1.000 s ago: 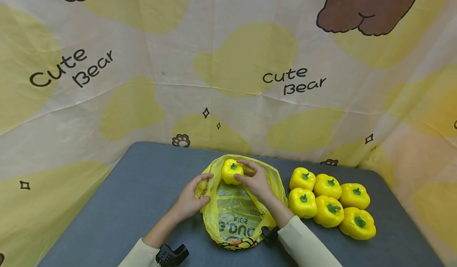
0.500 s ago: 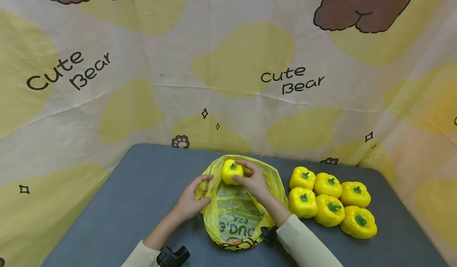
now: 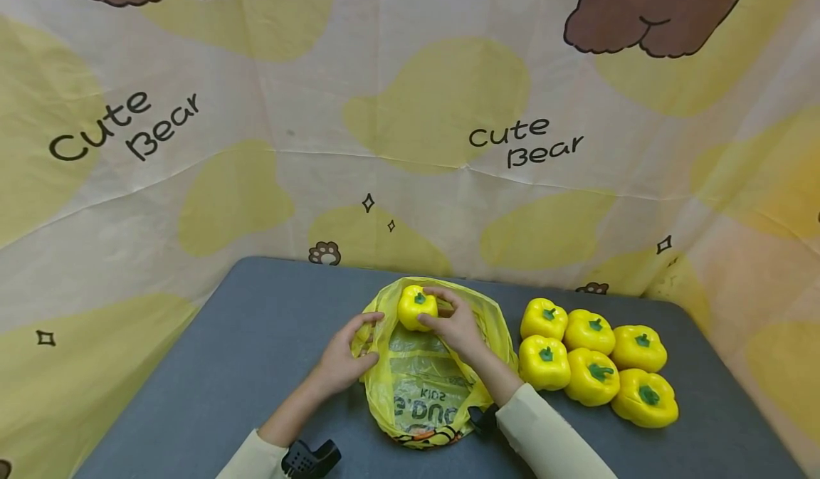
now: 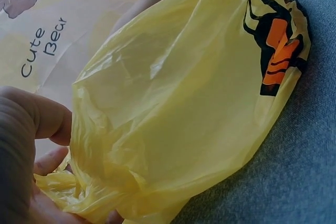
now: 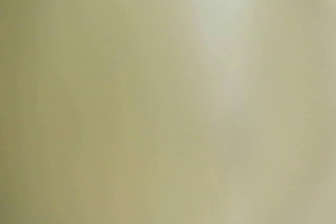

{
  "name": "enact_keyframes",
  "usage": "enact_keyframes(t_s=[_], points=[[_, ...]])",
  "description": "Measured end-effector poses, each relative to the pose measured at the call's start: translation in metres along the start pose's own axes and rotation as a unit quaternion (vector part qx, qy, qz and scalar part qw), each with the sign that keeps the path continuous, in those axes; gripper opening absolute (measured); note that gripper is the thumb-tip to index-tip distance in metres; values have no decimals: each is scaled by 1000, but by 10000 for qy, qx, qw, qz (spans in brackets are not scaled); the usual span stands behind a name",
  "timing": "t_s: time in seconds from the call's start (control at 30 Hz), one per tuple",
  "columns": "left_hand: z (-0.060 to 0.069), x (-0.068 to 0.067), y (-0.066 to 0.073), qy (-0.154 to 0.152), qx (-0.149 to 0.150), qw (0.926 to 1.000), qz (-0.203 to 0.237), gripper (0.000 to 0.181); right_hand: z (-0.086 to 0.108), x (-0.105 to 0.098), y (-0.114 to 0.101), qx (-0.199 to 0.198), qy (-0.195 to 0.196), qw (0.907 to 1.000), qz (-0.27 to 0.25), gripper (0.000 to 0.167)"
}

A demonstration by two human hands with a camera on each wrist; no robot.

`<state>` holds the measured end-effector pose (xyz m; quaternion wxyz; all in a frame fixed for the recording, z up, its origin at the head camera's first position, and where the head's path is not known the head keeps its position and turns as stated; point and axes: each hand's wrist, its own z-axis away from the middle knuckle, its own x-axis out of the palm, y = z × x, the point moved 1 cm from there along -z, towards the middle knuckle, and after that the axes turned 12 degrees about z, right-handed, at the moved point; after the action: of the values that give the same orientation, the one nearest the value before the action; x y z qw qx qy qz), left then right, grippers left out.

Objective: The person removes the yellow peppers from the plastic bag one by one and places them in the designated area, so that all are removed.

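Note:
A yellow plastic bag (image 3: 379, 401) lies spread open on the table, dark lettering showing inside. My left hand (image 3: 342, 358) is at its left side; in the left wrist view, crumpled bag (image 4: 105, 166) film lies among the curved fingers (image 4: 50, 116). Inside the mouth, near the far rim, my right hand (image 3: 458, 326) holds a yellow bell pepper (image 3: 413, 310) with a green stem, thumb in front and fingers at its far right side. The right wrist view is a pale yellowish blur, with neither hand nor pepper recognisable.
Several more yellow bell peppers (image 3: 591, 377) stand in two rows just right of the bag. A grey table (image 3: 256, 337) carries everything. Behind it hangs a printed cloth (image 3: 410, 109) with bear drawings. Both wrists wear black devices (image 3: 310, 459).
The camera view shifts slightly. Both hands, the bag and the held bell pepper keep their places.

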<state>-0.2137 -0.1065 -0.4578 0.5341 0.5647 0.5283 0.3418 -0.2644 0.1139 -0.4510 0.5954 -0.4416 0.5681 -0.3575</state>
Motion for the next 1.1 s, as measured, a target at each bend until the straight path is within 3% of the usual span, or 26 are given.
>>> enact_keyframes(t_s=[0.57,1.1], points=[[-1,-3,-1,37,10,10000,-28,57,13,-7,-7,-93,-70,9999,-123,45],[0,-4,1,110,-110,9998,110,56,53,-38,-20,-439,-424,9980,-173,50]])
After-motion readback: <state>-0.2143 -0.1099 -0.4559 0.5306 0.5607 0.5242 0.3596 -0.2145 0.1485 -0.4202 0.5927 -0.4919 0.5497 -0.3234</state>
